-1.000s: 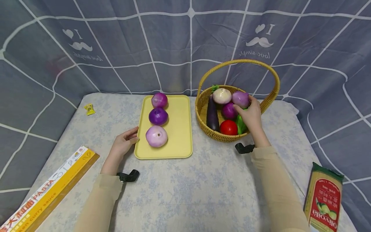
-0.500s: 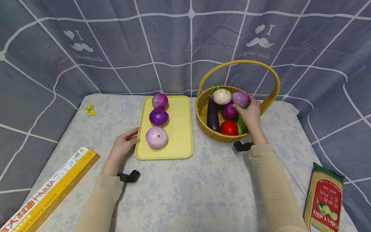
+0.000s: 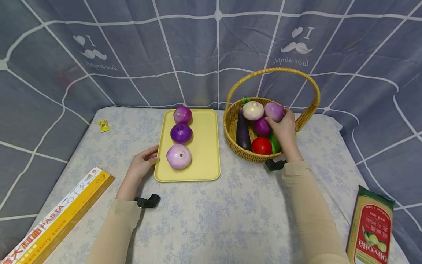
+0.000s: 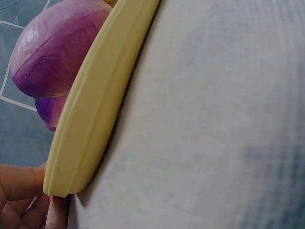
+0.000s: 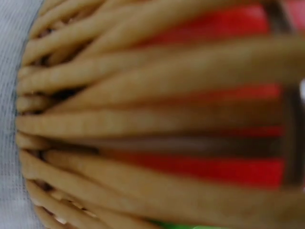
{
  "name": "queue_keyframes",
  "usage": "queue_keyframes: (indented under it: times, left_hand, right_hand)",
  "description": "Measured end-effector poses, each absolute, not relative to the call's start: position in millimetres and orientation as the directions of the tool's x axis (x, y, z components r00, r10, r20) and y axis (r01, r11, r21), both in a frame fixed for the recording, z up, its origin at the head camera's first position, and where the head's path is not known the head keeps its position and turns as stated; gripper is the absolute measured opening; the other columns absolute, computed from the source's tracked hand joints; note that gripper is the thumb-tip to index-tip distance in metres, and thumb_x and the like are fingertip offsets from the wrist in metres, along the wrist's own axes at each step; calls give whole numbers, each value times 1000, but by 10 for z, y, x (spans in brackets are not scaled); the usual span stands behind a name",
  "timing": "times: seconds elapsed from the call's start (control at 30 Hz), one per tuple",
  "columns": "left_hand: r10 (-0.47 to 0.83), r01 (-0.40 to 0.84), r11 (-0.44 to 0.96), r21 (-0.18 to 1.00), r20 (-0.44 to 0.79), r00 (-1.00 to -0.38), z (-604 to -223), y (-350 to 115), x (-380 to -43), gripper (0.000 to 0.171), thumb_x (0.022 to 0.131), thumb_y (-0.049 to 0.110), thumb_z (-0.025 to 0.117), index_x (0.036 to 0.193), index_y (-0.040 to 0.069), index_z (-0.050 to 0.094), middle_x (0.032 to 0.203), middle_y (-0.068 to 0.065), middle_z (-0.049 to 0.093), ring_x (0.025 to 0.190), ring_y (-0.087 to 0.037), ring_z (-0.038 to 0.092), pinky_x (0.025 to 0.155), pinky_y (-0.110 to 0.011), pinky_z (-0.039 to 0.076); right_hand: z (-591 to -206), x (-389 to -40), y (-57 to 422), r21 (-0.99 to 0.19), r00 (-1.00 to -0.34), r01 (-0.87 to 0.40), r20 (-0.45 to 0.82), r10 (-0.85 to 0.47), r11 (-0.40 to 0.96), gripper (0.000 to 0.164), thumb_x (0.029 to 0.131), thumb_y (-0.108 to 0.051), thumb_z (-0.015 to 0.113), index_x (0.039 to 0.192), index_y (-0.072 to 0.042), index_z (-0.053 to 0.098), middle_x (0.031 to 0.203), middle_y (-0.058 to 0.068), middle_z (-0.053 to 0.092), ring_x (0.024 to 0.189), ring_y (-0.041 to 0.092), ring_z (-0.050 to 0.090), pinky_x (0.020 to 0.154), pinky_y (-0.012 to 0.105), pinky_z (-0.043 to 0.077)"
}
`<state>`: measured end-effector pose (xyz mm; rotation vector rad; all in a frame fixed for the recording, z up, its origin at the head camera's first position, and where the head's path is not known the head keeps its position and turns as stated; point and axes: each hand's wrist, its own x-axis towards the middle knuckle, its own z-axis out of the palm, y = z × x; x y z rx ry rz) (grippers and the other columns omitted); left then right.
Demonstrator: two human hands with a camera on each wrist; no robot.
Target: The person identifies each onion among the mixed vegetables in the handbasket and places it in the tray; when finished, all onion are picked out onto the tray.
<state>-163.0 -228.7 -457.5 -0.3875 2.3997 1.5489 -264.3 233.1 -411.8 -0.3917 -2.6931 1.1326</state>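
In the head view my left hand (image 3: 140, 167) holds the left edge of a yellow tray (image 3: 206, 146). The left wrist view has the thumb (image 4: 21, 181) against the tray's rim and a finger beneath it. On the tray stand a bright purple onion (image 3: 182, 114), a dark purple onion (image 3: 181, 133) and a pale purple onion (image 3: 179, 156) in a column. Over to the right, my right hand (image 3: 286, 128) reaches into a wicker basket (image 3: 254, 157), its thumb and fingers around a light purple onion (image 3: 273, 111). The right wrist view is filled by the basket's weave.
Also in the basket are a white turnip-like vegetable (image 3: 252, 110), another purple onion (image 3: 262, 127), an eggplant (image 3: 243, 132), a tomato (image 3: 262, 146) and something green (image 3: 275, 143). A pasta box (image 3: 62, 216), yellow wrapped candy (image 3: 103, 125) and pasta bag (image 3: 372, 227) lie around the table.
My right wrist and forearm have shifted slightly left while the fingers stay at the light purple onion. The left hand keeps its place at the tray.
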Motion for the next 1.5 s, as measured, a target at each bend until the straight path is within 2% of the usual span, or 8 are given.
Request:
queue_keyframes:
  times: [0.17,0.37,0.47,0.73,0.87,1.1,1.23,1.5]
  left_hand:
    - [-90,-370,391,843,-366,-926,-4573,-2281,-1627,53,101,13,54,152,15,39,147,-16,50,136,-27,47,108,-30,45]
    - [-100,-376,385,843,-367,-925,-4574,-2271,-1633,53,101,13,55,152,15,39,146,-16,51,135,-27,47,111,-35,43]
    - [-104,-375,391,840,-365,-925,-4578,-2267,-1635,53,101,13,54,152,15,39,146,-16,51,135,-27,47,111,-36,43]
    - [-101,-374,395,839,-365,-926,-4602,-2264,-1642,53,102,13,54,153,15,38,146,-16,51,135,-27,47,109,-35,45]
    - [-113,-355,412,839,-340,-934,-4615,-2262,-1648,52,101,12,54,151,14,41,144,-17,53,132,-28,50,103,-30,49]
    - [-95,-315,427,848,-304,-948,-4604,-2293,-1645,52,100,9,53,151,12,41,142,-19,54,130,-29,51,83,-8,49]
    - [-90,-299,425,854,-289,-953,-4592,-2299,-1634,52,99,7,53,150,10,43,139,-21,55,127,-30,53,78,-6,48]
    - [-70,-281,414,866,-278,-958,-4576,-2331,-1578,53,96,2,54,148,5,44,140,-24,54,127,-31,52,79,-5,48]
  right_hand:
    - [-4124,-2650,2325,-714,-942,149,108,319,684,77,90,-37,66,146,5,34,141,29,43,129,44,46,110,54,39]
    - [-4134,-2640,2330,-717,-942,129,128,311,685,76,91,-41,62,153,-9,32,144,27,42,130,43,46,108,58,40]
    - [-4138,-2626,2330,-717,-942,120,137,307,687,70,91,-41,62,151,-14,37,142,28,44,128,44,47,106,60,41]
    - [-4109,-2549,2311,-723,-926,91,192,326,685,66,88,-37,66,144,-10,44,135,27,50,124,42,50,106,57,43]
    - [-4051,-2430,2273,-740,-923,63,212,320,669,65,88,-35,66,144,-10,45,135,25,51,124,39,49,106,55,42]
    - [-3943,-2165,2116,-784,-931,-17,239,275,621,65,89,-32,68,146,-10,43,131,22,53,115,32,51,99,49,48]
    - [-3877,-2021,1963,-818,-939,-86,258,228,569,64,88,-25,71,143,-8,45,130,20,53,113,28,53,99,46,51]
    - [-3744,-1729,1515,-858,-969,-191,241,46,477,66,86,-19,76,142,-8,44,129,16,53,113,26,56,98,43,52]
